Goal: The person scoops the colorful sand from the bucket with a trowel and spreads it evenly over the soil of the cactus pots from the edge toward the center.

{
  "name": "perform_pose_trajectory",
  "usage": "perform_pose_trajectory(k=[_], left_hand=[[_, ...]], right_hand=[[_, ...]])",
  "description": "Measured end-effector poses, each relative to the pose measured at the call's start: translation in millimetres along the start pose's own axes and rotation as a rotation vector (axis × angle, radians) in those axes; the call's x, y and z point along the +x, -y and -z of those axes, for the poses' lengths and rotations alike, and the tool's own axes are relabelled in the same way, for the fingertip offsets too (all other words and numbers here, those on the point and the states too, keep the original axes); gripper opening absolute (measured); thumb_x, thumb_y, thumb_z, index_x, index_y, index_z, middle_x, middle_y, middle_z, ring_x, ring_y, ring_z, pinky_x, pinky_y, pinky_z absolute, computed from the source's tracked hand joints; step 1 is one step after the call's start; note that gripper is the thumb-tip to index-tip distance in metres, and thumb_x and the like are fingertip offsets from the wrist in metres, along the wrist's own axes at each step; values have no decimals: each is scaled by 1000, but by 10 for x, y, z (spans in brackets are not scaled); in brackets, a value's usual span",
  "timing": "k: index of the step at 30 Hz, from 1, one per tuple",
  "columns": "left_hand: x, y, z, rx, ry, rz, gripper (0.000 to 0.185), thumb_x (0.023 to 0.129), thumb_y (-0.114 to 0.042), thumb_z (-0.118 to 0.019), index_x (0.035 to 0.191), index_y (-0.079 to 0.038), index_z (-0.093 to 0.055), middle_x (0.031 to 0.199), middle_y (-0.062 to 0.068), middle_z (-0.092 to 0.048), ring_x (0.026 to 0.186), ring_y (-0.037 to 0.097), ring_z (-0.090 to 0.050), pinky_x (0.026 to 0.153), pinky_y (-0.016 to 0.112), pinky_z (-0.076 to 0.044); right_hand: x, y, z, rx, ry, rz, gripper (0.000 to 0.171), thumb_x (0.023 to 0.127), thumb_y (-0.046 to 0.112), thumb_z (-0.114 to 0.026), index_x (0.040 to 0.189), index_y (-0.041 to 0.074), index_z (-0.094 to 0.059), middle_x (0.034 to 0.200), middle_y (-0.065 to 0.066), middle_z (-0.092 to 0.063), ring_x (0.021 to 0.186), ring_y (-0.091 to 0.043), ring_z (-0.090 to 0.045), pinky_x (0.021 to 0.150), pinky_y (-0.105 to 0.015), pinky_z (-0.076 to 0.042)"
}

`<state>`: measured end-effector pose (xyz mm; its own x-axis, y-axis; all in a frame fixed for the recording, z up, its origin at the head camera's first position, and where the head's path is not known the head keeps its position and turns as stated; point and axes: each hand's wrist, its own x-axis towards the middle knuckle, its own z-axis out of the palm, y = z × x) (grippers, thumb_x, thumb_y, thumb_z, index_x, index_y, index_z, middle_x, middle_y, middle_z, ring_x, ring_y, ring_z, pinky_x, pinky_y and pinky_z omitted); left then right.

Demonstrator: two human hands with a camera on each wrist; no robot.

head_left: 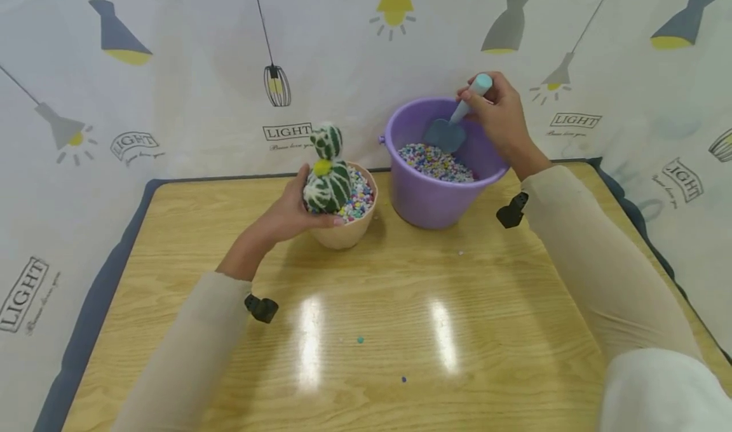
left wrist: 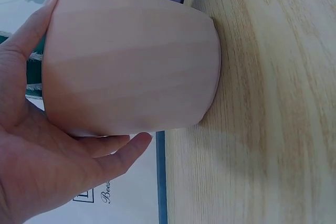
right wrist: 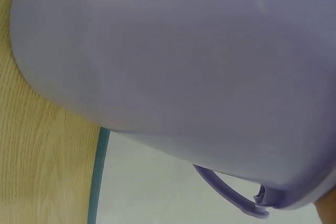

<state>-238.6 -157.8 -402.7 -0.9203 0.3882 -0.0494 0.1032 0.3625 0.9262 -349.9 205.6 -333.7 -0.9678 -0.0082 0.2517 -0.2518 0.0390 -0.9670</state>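
Note:
A peach pot (head_left: 347, 229) (left wrist: 131, 61) stands on the wooden table (head_left: 366, 330), holding a green-and-white toy cactus (head_left: 328, 173) and colourful pebbles (head_left: 360, 198). My left hand (head_left: 293, 214) (left wrist: 37, 150) grips the pot's left side, thumb and fingers curled round its wall. To the right stands a purple bucket (head_left: 437, 194) (right wrist: 173, 66) partly filled with colourful pebbles (head_left: 436, 162). My right hand (head_left: 499, 117) holds the handle of a small blue shovel (head_left: 454, 122), whose blade hangs inside the bucket just above the pebbles.
A few stray pebbles (head_left: 360, 340) lie on the table near the front. A white cloth printed with lamps (head_left: 171, 70) hangs behind and at both sides. The table's far edge (head_left: 229, 179) runs just behind the pot and bucket.

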Motion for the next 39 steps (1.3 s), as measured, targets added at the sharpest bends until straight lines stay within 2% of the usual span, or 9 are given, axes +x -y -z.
perform_pose_trajectory(k=[4, 15, 19, 23, 30, 39], left_hand=[[-2, 0, -2, -13, -7, 1, 112, 76, -19, -84, 155, -10, -6, 147, 12, -41, 136, 28, -40, 117, 45, -26], [1, -20, -10, -18, 0, 16, 112, 76, -20, -84, 155, -12, -5, 147, 13, -41, 136, 29, -40, 117, 46, -26], [-6, -25, -9, -31, -4, 10, 108, 75, -19, -84, 154, -13, -10, 144, 13, -44, 134, 29, -42, 116, 45, -29], [-8, -22, -13, -36, -1, 23, 111, 75, -19, -84, 155, -13, -8, 145, 13, -43, 134, 29, -42, 116, 45, -28], [9, -4, -13, -33, 7, 28, 112, 76, -21, -84, 155, -15, -5, 146, 12, -42, 135, 27, -41, 117, 44, -27], [-11, -28, -10, -17, 0, 33, 116, 75, -22, -85, 156, -13, -3, 148, 12, -40, 136, 28, -39, 117, 44, -26]], right_hand=[[7, 8, -12, -24, 20, -17, 20, 93, 10, -66, 110, 7, -56, 96, -3, -68, 97, -20, -65, 77, -24, -57], [7, -5, 10, -288, 64, 5, 17, 97, 17, -59, 110, 9, -52, 94, -1, -66, 92, -15, -63, 76, -22, -55], [-5, -12, -6, -368, 108, 9, 21, 98, 20, -59, 113, 7, -53, 92, -1, -67, 88, -14, -64, 73, -21, -55], [-29, 3, -28, -427, 154, 8, 22, 97, 25, -60, 111, 9, -54, 90, -4, -68, 84, -16, -66, 72, -23, -57], [-52, 44, -29, -358, 101, -46, 13, 96, 22, -61, 103, 12, -57, 83, -1, -68, 79, -13, -66, 63, -24, -58], [-47, 58, -26, -296, 88, -91, 17, 94, 25, -65, 100, 9, -60, 74, 2, -69, 71, -11, -67, 55, -25, -57]])
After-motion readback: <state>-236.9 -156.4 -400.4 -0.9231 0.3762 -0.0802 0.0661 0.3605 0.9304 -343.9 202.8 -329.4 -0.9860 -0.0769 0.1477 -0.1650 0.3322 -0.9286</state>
